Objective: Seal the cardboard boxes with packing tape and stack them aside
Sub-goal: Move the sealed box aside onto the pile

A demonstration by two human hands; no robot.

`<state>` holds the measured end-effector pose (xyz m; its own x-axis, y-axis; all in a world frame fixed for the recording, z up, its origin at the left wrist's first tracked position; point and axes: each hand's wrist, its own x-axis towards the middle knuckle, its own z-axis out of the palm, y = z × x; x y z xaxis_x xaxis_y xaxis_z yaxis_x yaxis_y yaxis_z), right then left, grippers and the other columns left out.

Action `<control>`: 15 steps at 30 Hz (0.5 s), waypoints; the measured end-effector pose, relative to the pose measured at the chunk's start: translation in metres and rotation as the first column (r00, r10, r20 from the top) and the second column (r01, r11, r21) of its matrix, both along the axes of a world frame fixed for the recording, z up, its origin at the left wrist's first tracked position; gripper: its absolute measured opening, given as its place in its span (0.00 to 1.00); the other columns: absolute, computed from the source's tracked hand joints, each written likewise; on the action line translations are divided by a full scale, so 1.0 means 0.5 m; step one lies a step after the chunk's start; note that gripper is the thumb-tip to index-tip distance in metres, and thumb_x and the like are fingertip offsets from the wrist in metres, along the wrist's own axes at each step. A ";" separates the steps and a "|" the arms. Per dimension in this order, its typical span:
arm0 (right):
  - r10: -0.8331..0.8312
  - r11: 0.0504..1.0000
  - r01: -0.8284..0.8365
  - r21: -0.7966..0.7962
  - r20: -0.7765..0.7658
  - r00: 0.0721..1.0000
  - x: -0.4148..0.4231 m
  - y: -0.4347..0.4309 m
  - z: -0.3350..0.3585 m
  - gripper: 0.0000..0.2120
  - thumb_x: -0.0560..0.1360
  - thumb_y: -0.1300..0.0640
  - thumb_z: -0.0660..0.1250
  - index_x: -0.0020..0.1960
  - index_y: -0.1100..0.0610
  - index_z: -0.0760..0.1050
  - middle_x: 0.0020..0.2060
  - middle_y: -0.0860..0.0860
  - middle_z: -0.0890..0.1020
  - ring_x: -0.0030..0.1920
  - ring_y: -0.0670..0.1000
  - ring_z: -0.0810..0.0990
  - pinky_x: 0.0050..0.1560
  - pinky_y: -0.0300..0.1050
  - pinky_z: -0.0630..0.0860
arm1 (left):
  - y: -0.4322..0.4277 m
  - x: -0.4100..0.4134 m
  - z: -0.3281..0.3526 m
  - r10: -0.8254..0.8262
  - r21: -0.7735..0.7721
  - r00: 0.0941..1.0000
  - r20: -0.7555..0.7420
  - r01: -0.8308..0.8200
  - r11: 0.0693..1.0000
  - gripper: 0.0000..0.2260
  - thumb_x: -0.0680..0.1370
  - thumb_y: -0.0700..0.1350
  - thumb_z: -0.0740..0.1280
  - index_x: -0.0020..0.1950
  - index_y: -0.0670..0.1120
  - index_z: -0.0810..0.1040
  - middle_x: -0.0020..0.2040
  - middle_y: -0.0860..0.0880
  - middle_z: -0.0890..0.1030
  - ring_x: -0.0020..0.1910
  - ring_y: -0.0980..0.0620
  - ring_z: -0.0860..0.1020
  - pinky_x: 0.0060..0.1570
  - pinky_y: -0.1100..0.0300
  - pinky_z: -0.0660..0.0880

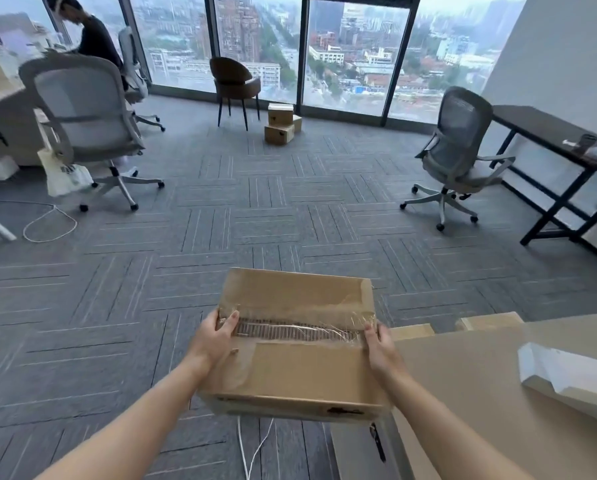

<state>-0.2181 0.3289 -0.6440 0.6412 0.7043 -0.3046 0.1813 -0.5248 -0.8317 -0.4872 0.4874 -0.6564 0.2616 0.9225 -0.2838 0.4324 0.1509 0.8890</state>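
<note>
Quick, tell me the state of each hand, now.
Left hand: grips the cardboard box at its left end.
Right hand: grips the same box at its right end.

Grey mesh chair (pixel 458 147) beside a black desk (pixel 539 128), brown chair (pixel 234 81) by the windows (pixel 352 53), white tote bag (pixel 66 176)

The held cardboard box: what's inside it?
Through the taped gap between its flaps, the box shows only a ribbed brown strip. Everything else is hidden by the closed flaps.
</note>
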 end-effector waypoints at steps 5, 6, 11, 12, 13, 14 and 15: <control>0.057 0.998 -0.057 -0.019 0.002 0.998 0.037 0.156 -0.024 0.29 0.81 0.41 0.52 0.77 0.57 0.60 0.72 0.54 0.70 0.72 0.56 0.67 0.71 0.52 0.64 | 0.128 0.010 -0.024 0.073 0.005 0.997 -0.011 -0.073 0.997 0.20 0.81 0.57 0.63 0.68 0.46 0.74 0.57 0.50 0.82 0.58 0.48 0.79 0.57 0.53 0.75; 0.072 0.997 -0.072 -0.024 0.002 0.997 0.045 0.186 -0.029 0.30 0.81 0.40 0.53 0.77 0.57 0.60 0.72 0.54 0.70 0.71 0.56 0.68 0.70 0.52 0.64 | 0.150 0.015 -0.031 0.091 0.000 0.996 -0.014 -0.091 0.996 0.20 0.82 0.56 0.63 0.69 0.46 0.74 0.57 0.49 0.82 0.59 0.48 0.79 0.57 0.54 0.75; 0.151 0.987 -0.149 -0.061 0.019 0.988 0.103 0.348 -0.047 0.27 0.83 0.44 0.51 0.77 0.56 0.59 0.72 0.53 0.69 0.72 0.56 0.67 0.69 0.53 0.63 | 0.264 0.072 -0.057 0.156 -0.033 0.987 -0.031 -0.157 0.987 0.14 0.83 0.51 0.62 0.64 0.45 0.75 0.54 0.50 0.82 0.54 0.50 0.79 0.43 0.65 0.72; 0.160 0.985 -0.159 -0.064 0.014 0.987 0.122 0.383 -0.056 0.26 0.83 0.45 0.51 0.77 0.56 0.59 0.73 0.53 0.68 0.72 0.56 0.66 0.70 0.53 0.63 | 0.294 0.089 -0.063 0.163 -0.040 0.986 -0.041 -0.165 0.985 0.12 0.83 0.51 0.62 0.62 0.46 0.75 0.53 0.50 0.82 0.53 0.50 0.79 0.41 0.66 0.71; 0.160 0.985 -0.159 -0.062 0.003 0.987 0.141 0.419 -0.062 0.26 0.84 0.45 0.51 0.77 0.57 0.59 0.73 0.53 0.68 0.73 0.56 0.66 0.70 0.51 0.62 | 0.326 0.107 -0.068 0.173 -0.043 0.984 -0.038 -0.175 0.984 0.13 0.83 0.52 0.62 0.62 0.46 0.76 0.53 0.50 0.82 0.53 0.49 0.79 0.42 0.65 0.72; 0.161 0.986 -0.161 -0.050 -0.002 0.987 0.159 0.451 -0.069 0.26 0.84 0.46 0.51 0.77 0.57 0.59 0.73 0.54 0.67 0.73 0.55 0.65 0.70 0.50 0.61 | 0.355 0.124 -0.071 0.174 -0.042 0.984 -0.045 -0.176 0.984 0.14 0.82 0.53 0.62 0.62 0.46 0.76 0.53 0.50 0.83 0.54 0.48 0.80 0.44 0.62 0.73; 0.162 0.986 -0.162 -0.035 -0.013 0.987 0.182 0.491 -0.073 0.25 0.84 0.46 0.52 0.77 0.57 0.59 0.73 0.54 0.67 0.73 0.55 0.65 0.70 0.50 0.61 | 0.393 0.151 -0.069 0.173 -0.037 0.983 -0.052 -0.175 0.984 0.15 0.82 0.55 0.63 0.63 0.46 0.76 0.53 0.50 0.83 0.55 0.48 0.80 0.47 0.58 0.75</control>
